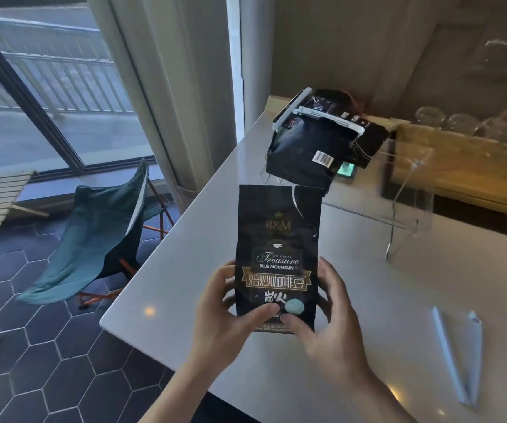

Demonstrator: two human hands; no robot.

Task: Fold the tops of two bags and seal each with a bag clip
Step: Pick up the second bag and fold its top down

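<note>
Both hands, left hand (230,303) and right hand (322,312), grip the unfolded bag (278,239) upright for folding; open clip (459,355) waits right of it; clipped bag (313,148) sits behind.

Both hands, the left hand (230,309) and the right hand (328,312), hold an upright coffee bag (278,254) over the pale bench (185,270). At nine o'clock of the bag the bench lies bare to its edge. At twelve o'clock a clipped bag (310,151) stands close behind, blocking a reach forward. At two o'clock a clear acrylic stand (410,203) rises, hard to see. At four o'clock an open bag clip (459,355) lies flat, with bare bench between it and the right hand.
</note>
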